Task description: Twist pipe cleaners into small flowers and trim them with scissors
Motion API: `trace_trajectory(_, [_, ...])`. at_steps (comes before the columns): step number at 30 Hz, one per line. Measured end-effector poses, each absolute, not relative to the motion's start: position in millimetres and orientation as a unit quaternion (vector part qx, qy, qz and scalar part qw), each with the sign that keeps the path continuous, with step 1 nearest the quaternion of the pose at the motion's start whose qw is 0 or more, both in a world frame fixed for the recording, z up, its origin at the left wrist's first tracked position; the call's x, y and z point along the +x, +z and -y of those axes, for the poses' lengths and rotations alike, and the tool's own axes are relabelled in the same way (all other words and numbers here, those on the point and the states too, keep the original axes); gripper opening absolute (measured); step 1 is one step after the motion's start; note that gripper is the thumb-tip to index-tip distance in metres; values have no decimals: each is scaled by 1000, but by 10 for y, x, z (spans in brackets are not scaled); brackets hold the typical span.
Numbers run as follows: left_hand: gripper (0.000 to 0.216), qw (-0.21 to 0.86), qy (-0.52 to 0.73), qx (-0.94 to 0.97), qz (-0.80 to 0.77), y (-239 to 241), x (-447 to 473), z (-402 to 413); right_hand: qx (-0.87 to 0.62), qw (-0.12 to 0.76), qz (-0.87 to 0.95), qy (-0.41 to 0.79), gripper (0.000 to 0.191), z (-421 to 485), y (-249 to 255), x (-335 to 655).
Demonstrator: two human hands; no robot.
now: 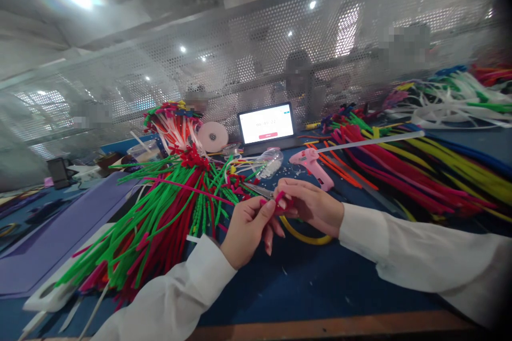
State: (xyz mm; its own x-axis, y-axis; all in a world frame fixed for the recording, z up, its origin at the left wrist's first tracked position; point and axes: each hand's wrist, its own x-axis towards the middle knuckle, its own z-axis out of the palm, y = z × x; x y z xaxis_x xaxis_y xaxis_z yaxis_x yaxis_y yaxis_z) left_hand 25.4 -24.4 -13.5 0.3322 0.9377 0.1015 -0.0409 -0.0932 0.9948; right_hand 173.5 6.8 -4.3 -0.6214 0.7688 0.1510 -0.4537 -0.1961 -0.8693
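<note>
Both hands meet over the front middle of the table, around a short curled piece of bright pink pipe cleaner (281, 198). My left hand (250, 226) is closed, thumb and forefinger pinching the pink piece. On its other side, my right hand (312, 205) is closed with its fingertips on the same piece. Just behind the fingers show the metal blades of scissors (259, 190), pointing left; their handles are hidden. A curved yellow strip (306, 237) lies below my right hand. A long pink pipe cleaner (192, 187) stretches leftward from near my left hand.
A big bundle of green and red pipe cleaners (160, 218) fills the left. Behind stand a lit screen (266, 123) and a white spool (213, 137). A pink glue gun (314, 165) lies beyond my right hand. More coloured pipe cleaners (412, 170) cover the right.
</note>
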Motion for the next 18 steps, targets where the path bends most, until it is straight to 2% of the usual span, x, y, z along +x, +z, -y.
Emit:
trace_trajectory(6, [28,518,444,620,-387,-138,254,258,-176,380,489,765,23,-88,-34,1757])
trace_trajectory(12, [27,504,441,636,-384,-147,258,266,-231,358,532,731,31,-94,-40,1768])
trace_trajectory(18, [29,488,427,653,-390,-123,295,298,-239,343,535,734,28,-90,-41,1772])
